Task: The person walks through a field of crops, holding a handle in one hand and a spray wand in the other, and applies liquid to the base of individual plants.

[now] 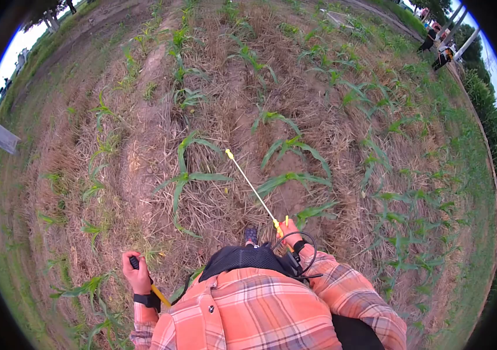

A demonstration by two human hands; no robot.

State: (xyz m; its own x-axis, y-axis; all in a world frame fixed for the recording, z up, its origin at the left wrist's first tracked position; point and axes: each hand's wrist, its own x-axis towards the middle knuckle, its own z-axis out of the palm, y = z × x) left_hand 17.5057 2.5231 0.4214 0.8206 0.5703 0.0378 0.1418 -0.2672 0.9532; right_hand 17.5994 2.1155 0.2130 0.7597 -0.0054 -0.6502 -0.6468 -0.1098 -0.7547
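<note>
My right hand [288, 231] is closed around the yellow grip of a spray wand [253, 189]. The thin pale lance points forward and a little left, ending in a yellow nozzle [229, 154] over the straw between young corn plants. From the grip, a black hose [312, 249] loops back toward my body. At lower left, my left hand [137, 273] wraps round the black end of a yellow pump lever [160, 295]. Broad-leaved corn plants [183, 176] stand to the left of the lance, with another corn plant [293, 178] to its right.
Rows of young corn [399, 198] run forward on both sides through dry straw [342, 137] and bare soil. One dark shoe [250, 235] shows below me. Far right, people [443, 58] are near leaning posts [466, 44]; a hedge [489, 119] borders that side.
</note>
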